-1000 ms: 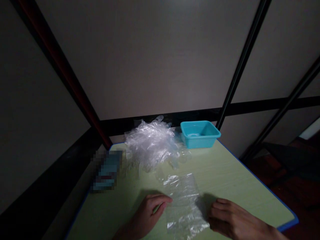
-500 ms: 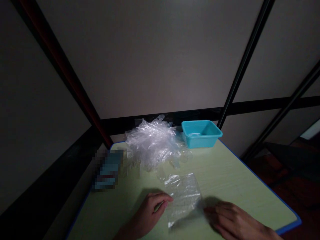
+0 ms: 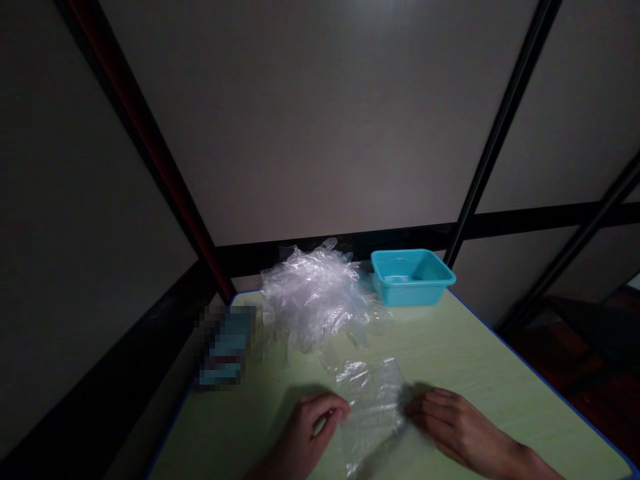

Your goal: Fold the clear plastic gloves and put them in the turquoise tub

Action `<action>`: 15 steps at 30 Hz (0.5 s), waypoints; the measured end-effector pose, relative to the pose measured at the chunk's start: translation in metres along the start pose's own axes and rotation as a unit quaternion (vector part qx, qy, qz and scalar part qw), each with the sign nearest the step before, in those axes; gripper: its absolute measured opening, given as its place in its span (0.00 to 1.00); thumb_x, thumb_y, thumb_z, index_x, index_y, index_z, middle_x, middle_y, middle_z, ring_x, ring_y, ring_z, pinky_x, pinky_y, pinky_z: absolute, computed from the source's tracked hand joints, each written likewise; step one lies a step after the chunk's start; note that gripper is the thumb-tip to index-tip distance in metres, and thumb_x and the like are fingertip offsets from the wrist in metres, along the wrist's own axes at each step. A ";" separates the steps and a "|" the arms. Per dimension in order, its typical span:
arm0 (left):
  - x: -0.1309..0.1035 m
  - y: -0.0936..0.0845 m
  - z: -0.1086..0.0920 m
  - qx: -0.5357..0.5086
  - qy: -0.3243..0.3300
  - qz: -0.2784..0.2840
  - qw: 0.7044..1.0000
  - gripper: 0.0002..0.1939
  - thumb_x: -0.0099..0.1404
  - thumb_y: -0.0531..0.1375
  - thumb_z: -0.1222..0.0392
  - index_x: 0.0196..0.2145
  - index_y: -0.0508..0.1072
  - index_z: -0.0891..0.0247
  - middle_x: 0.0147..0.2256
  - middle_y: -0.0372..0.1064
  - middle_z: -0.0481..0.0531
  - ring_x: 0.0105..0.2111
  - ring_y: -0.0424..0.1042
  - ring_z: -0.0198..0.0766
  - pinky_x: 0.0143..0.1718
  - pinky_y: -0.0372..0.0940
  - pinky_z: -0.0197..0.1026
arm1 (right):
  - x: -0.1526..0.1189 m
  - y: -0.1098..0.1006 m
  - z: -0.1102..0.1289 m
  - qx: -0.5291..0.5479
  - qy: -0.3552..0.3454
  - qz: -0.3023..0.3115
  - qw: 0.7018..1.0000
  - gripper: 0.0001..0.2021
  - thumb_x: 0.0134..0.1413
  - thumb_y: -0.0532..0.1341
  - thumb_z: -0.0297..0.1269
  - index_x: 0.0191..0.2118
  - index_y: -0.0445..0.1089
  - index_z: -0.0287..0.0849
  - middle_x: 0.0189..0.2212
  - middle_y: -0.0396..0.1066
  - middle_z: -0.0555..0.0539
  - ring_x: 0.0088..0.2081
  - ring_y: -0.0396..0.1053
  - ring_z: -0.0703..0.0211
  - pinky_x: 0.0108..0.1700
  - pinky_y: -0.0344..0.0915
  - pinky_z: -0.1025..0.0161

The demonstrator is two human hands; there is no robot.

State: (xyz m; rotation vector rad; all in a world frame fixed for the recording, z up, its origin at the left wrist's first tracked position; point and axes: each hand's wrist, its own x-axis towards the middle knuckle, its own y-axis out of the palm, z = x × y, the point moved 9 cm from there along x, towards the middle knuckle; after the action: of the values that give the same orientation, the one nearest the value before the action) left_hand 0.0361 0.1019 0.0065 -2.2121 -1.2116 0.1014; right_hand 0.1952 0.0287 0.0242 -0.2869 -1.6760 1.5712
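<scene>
A flat, roughly rectangular clear plastic bag (image 3: 373, 410) lies on the table in front of me. At its left edge, the thumb and forefinger of my left hand (image 3: 313, 430) are closed in a pinch. Along the opposite edge, my right hand (image 3: 457, 427) has its fingers pressed together on the plastic; its thumb is hidden. Just beyond the bag rises a crumpled heap of thin clear plastic gloves (image 3: 320, 293), with some finger shapes sticking out.
A turquoise plastic basin (image 3: 413, 293) stands at the back right, beside the heap. On the left edge lies a pixelated bluish object (image 3: 227, 350). The pale green table (image 3: 480, 360) has a blue rim and stands against a panelled wall (image 3: 320, 133).
My right hand has moved forward along the bag's right edge. My left thumb and forefinger have come closer together. The whole view has shifted slightly.
</scene>
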 end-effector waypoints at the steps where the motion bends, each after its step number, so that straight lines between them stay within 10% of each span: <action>1: 0.000 -0.001 -0.001 -0.012 0.007 -0.005 1.000 0.10 0.60 0.52 0.67 0.29 0.72 0.63 0.27 0.71 0.50 0.30 0.70 0.37 0.32 0.62 0.34 | 0.000 -0.001 -0.001 0.013 0.007 0.002 1.000 0.17 0.63 0.41 0.35 0.38 0.67 0.40 0.30 0.70 0.46 0.33 0.66 0.62 0.40 0.62 0.63; 15: 0.003 0.003 0.027 -0.167 -0.067 -0.055 0.982 0.19 0.61 0.49 0.65 0.51 0.53 0.60 0.31 0.62 0.46 0.26 0.69 0.33 0.31 0.63 0.37 | 0.001 0.021 -0.058 0.281 0.334 -0.008 0.900 0.10 0.57 0.48 0.37 0.32 0.63 0.39 0.23 0.65 0.50 0.25 0.63 0.62 0.25 0.58 0.67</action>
State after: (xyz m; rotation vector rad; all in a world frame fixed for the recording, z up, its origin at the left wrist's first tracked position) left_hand 0.0310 0.1160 -0.0158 -2.4486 -1.5160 0.0023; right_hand 0.2261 0.0759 -0.0006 -0.4406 -0.6640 1.6196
